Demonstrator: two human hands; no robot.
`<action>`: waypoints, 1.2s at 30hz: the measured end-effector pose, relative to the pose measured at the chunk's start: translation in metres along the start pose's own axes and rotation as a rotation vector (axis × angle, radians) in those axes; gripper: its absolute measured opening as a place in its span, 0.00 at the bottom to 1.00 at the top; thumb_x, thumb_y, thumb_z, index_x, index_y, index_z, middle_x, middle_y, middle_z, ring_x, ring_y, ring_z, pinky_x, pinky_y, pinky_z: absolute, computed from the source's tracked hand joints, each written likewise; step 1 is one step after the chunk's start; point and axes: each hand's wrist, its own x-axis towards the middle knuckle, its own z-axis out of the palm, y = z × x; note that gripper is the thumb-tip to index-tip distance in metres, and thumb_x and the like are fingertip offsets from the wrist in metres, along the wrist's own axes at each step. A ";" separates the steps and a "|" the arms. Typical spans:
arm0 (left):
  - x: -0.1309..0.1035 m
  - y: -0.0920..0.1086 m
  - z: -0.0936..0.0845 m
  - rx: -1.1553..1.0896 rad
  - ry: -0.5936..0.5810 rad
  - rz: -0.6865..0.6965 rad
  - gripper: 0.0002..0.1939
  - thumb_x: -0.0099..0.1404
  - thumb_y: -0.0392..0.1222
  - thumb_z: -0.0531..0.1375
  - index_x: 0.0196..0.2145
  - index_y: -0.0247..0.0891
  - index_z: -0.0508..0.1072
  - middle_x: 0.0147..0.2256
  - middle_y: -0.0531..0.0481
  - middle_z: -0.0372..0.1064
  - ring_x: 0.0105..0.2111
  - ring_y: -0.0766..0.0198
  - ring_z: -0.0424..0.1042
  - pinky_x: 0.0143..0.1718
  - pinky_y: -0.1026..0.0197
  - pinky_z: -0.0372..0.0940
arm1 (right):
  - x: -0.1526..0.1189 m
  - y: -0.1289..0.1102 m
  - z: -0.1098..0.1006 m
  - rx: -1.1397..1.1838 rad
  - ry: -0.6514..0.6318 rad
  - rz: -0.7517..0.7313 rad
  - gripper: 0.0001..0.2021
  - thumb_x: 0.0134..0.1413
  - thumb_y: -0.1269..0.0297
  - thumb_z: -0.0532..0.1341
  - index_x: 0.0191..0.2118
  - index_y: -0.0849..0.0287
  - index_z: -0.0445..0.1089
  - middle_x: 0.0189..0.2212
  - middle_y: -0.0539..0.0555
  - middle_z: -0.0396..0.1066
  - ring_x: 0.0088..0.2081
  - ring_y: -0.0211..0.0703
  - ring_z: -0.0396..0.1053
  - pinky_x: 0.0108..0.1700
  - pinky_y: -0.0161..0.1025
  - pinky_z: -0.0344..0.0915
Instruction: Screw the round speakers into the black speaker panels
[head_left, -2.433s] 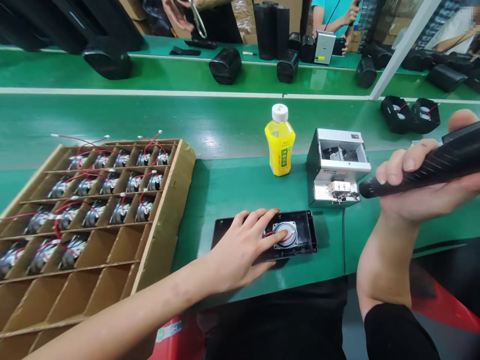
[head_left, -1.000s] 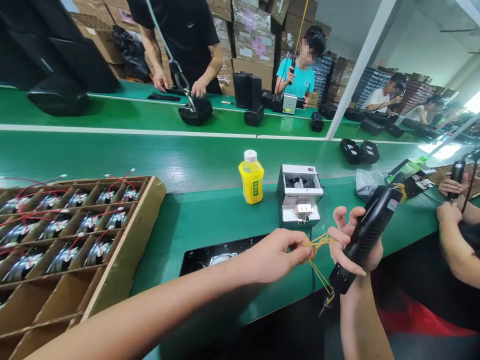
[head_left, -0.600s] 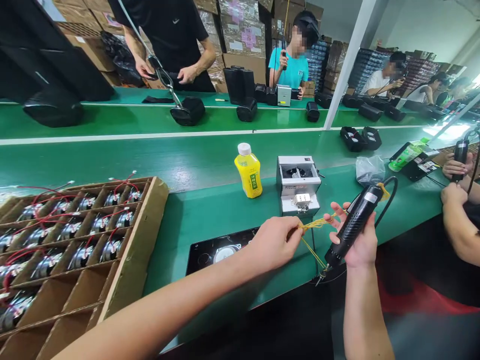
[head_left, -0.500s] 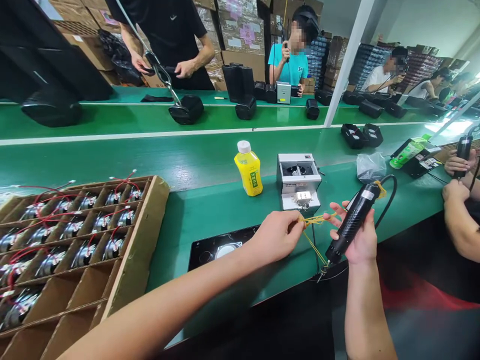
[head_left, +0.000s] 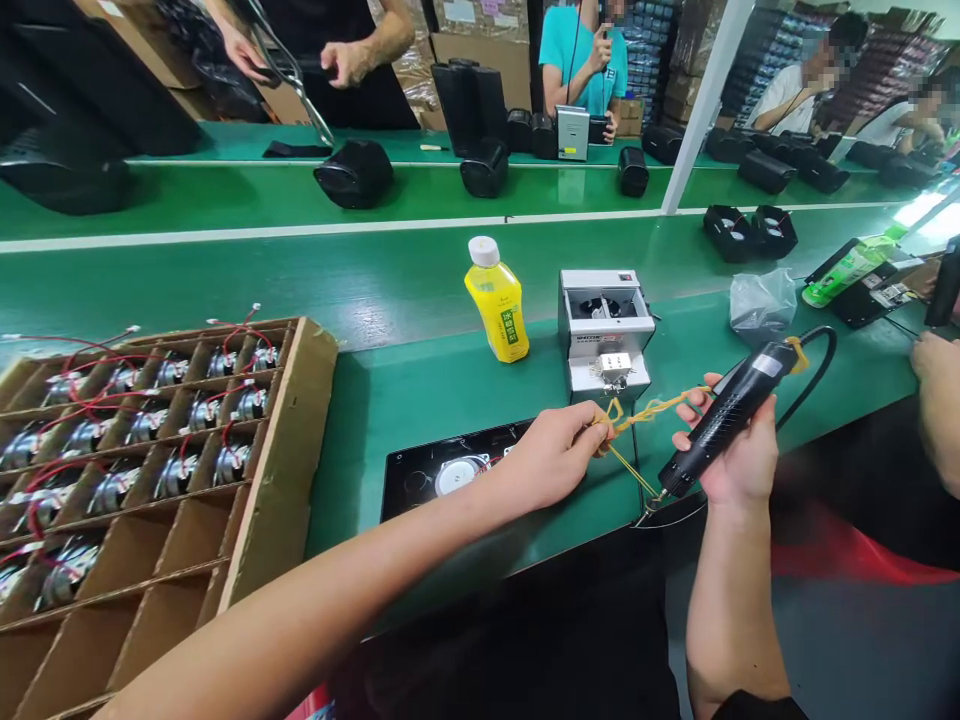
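My left hand (head_left: 564,452) pinches a bundle of yellow elastic bands (head_left: 651,408) between thumb and fingertips. The bands stretch across to my right fingers, and a strand runs down to the screwdriver's tip. In my right hand (head_left: 739,455) lies a black electric screwdriver (head_left: 724,420), tilted with its bit pointing down and left; a cable loops from its upper end. Partly behind my left forearm is a black panel (head_left: 405,470) with a round silver speaker (head_left: 459,474) in it. A grey screw feeder (head_left: 606,335) stands just beyond my hands.
A cardboard tray (head_left: 289,440) of speakers with red wires sits at left. A yellow drink bottle (head_left: 499,305), a clear plastic bag (head_left: 763,303) and a green bottle (head_left: 847,272) stand on the bench. Co-workers sit or stand across the line and at right.
The view has tilted down slightly, so the bench things sit higher. My right hand with the screwdriver has shifted a little right, and the bands look more spread out.
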 end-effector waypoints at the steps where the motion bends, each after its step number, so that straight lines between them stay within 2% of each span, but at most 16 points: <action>1: -0.001 -0.001 0.002 0.002 -0.006 -0.009 0.15 0.74 0.44 0.50 0.28 0.40 0.65 0.26 0.54 0.67 0.28 0.64 0.64 0.31 0.62 0.60 | 0.001 -0.002 -0.001 0.089 -0.037 0.001 0.25 0.55 0.41 0.69 0.47 0.57 0.72 0.32 0.49 0.69 0.31 0.33 0.69 0.23 0.28 0.66; 3: -0.002 -0.002 0.008 0.007 -0.030 -0.025 0.14 0.74 0.43 0.51 0.29 0.41 0.64 0.26 0.55 0.66 0.28 0.63 0.64 0.32 0.62 0.59 | 0.004 -0.005 0.000 0.278 -0.119 0.010 0.17 0.58 0.53 0.67 0.46 0.59 0.71 0.27 0.47 0.65 0.27 0.29 0.65 0.21 0.25 0.62; 5: 0.000 -0.001 0.018 0.010 -0.065 -0.034 0.13 0.74 0.41 0.51 0.29 0.41 0.64 0.27 0.55 0.66 0.29 0.63 0.65 0.33 0.61 0.58 | 0.005 -0.009 0.004 0.454 -0.189 0.024 0.14 0.60 0.58 0.64 0.48 0.60 0.70 0.25 0.47 0.64 0.25 0.29 0.63 0.19 0.23 0.58; 7: 0.003 0.003 0.031 0.006 -0.112 -0.035 0.12 0.74 0.40 0.52 0.30 0.41 0.64 0.28 0.54 0.67 0.30 0.62 0.66 0.35 0.61 0.59 | 0.004 -0.012 0.013 0.616 -0.235 0.040 0.13 0.64 0.62 0.57 0.51 0.58 0.69 0.25 0.47 0.65 0.24 0.29 0.62 0.19 0.23 0.56; 9: 0.006 0.008 0.047 -0.003 -0.179 -0.036 0.10 0.73 0.38 0.52 0.32 0.41 0.65 0.29 0.54 0.68 0.31 0.63 0.67 0.35 0.62 0.60 | 0.004 -0.016 0.026 0.756 -0.258 0.040 0.16 0.65 0.66 0.50 0.53 0.55 0.69 0.25 0.48 0.66 0.24 0.30 0.62 0.19 0.24 0.56; 12: 0.002 0.014 0.073 -0.015 -0.361 -0.040 0.09 0.71 0.31 0.52 0.34 0.40 0.67 0.27 0.56 0.68 0.28 0.66 0.69 0.31 0.65 0.61 | 0.002 -0.024 0.047 0.891 -0.259 -0.046 0.21 0.62 0.69 0.47 0.55 0.52 0.68 0.25 0.49 0.65 0.24 0.31 0.61 0.21 0.25 0.59; 14: -0.008 0.017 0.086 -0.018 -0.539 -0.030 0.10 0.68 0.28 0.52 0.33 0.39 0.68 0.24 0.57 0.69 0.24 0.68 0.69 0.28 0.67 0.62 | 0.003 -0.030 0.058 0.910 -0.238 -0.142 0.19 0.64 0.67 0.47 0.54 0.52 0.69 0.25 0.50 0.64 0.25 0.31 0.60 0.23 0.25 0.58; 16: -0.022 0.018 0.092 -0.008 -0.705 0.007 0.08 0.66 0.29 0.57 0.31 0.39 0.71 0.25 0.56 0.72 0.25 0.67 0.72 0.28 0.67 0.64 | 0.006 -0.033 0.064 0.883 -0.204 -0.225 0.16 0.67 0.65 0.46 0.50 0.54 0.68 0.25 0.50 0.64 0.26 0.31 0.59 0.23 0.25 0.56; 17: -0.029 0.018 0.091 0.020 -0.726 0.024 0.06 0.66 0.31 0.60 0.31 0.38 0.72 0.28 0.54 0.74 0.29 0.64 0.74 0.31 0.65 0.66 | 0.008 -0.034 0.064 0.859 -0.186 -0.259 0.15 0.68 0.63 0.45 0.49 0.55 0.67 0.25 0.50 0.63 0.25 0.30 0.58 0.23 0.24 0.55; 18: -0.036 0.017 0.088 0.062 -0.677 0.031 0.04 0.66 0.34 0.62 0.32 0.38 0.73 0.33 0.49 0.76 0.34 0.60 0.75 0.36 0.63 0.68 | 0.009 -0.034 0.064 0.833 -0.168 -0.293 0.14 0.69 0.62 0.45 0.48 0.56 0.66 0.24 0.49 0.63 0.24 0.30 0.58 0.22 0.23 0.54; 20: -0.048 0.015 0.077 0.119 -0.453 0.009 0.06 0.70 0.38 0.58 0.36 0.36 0.76 0.41 0.43 0.77 0.41 0.56 0.74 0.42 0.59 0.67 | 0.012 -0.034 0.062 0.778 -0.135 -0.360 0.13 0.68 0.58 0.48 0.46 0.57 0.65 0.22 0.48 0.61 0.23 0.28 0.56 0.20 0.22 0.50; 22: -0.057 0.010 0.065 0.055 -0.284 -0.075 0.12 0.73 0.37 0.52 0.40 0.36 0.76 0.37 0.45 0.76 0.36 0.60 0.71 0.39 0.61 0.65 | 0.012 -0.034 0.059 0.720 -0.109 -0.397 0.11 0.65 0.58 0.52 0.46 0.58 0.66 0.21 0.47 0.60 0.22 0.27 0.55 0.19 0.21 0.46; 25: -0.064 0.000 0.056 -0.113 -0.241 -0.188 0.16 0.75 0.38 0.48 0.38 0.37 0.76 0.25 0.55 0.65 0.25 0.67 0.59 0.29 0.65 0.56 | 0.012 -0.036 0.055 0.647 -0.103 -0.368 0.09 0.65 0.62 0.54 0.46 0.58 0.66 0.22 0.46 0.60 0.22 0.26 0.55 0.19 0.20 0.47; 28: -0.065 -0.007 0.062 -0.109 -0.150 -0.182 0.16 0.75 0.40 0.48 0.39 0.37 0.76 0.25 0.56 0.61 0.26 0.66 0.58 0.31 0.64 0.55 | 0.013 -0.035 0.054 0.601 -0.140 -0.237 0.09 0.67 0.64 0.54 0.49 0.58 0.66 0.23 0.45 0.62 0.24 0.24 0.58 0.20 0.17 0.52; 32: -0.048 -0.014 0.082 -0.128 -0.237 -0.149 0.17 0.77 0.42 0.47 0.50 0.35 0.74 0.31 0.52 0.66 0.31 0.64 0.65 0.35 0.63 0.62 | 0.004 -0.027 0.055 0.495 -0.243 0.065 0.10 0.69 0.63 0.56 0.52 0.59 0.67 0.25 0.46 0.61 0.25 0.24 0.60 0.21 0.16 0.57; 36: -0.030 -0.012 0.085 -0.126 -0.335 -0.137 0.21 0.79 0.45 0.44 0.55 0.33 0.71 0.34 0.49 0.70 0.32 0.62 0.72 0.37 0.61 0.71 | -0.030 -0.029 0.053 0.280 -0.355 0.349 0.19 0.73 0.53 0.50 0.54 0.59 0.70 0.23 0.46 0.50 0.20 0.28 0.43 0.15 0.23 0.52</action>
